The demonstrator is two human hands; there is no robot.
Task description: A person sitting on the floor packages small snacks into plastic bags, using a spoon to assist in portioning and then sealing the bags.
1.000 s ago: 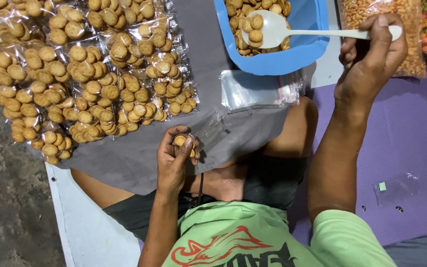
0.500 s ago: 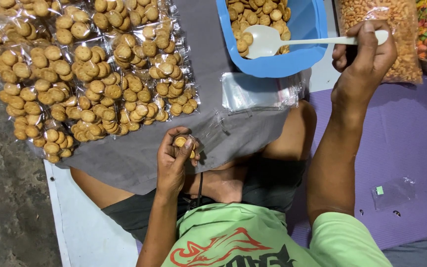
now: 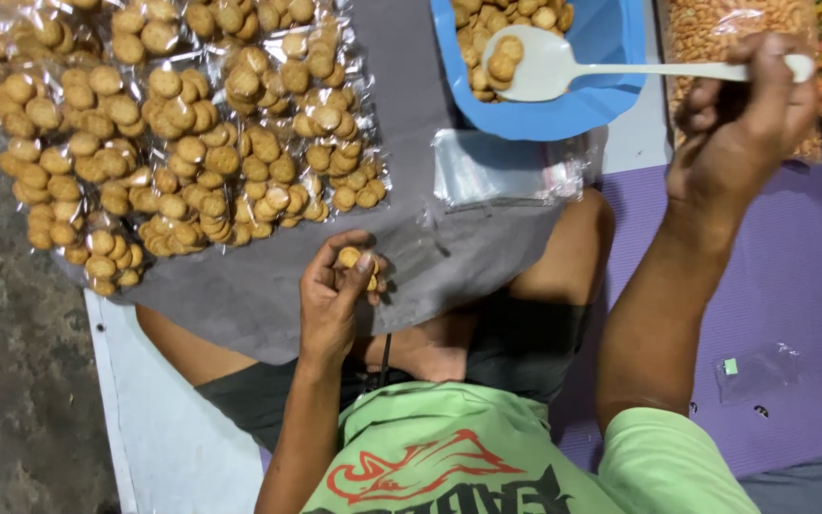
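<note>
A white plastic spoon (image 3: 563, 69) is being gripped at its handle end by the right hand (image 3: 744, 133), its long axis lying leftward, the biscuit-laden bowl resting in the blue tub (image 3: 611, 95). A small clear bag of biscuits (image 3: 359, 269) is being pinched by the left hand (image 3: 335, 300), well below-left of the spoon bowl.

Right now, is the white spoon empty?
No, the white spoon, held by the right hand over the blue tub, carries a few round cookies.

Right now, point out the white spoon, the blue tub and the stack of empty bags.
white spoon (image 3: 537, 65), head view, on its bowl.
blue tub (image 3: 611, 43), head view, inner wall.
stack of empty bags (image 3: 497, 169), head view, middle.
</note>
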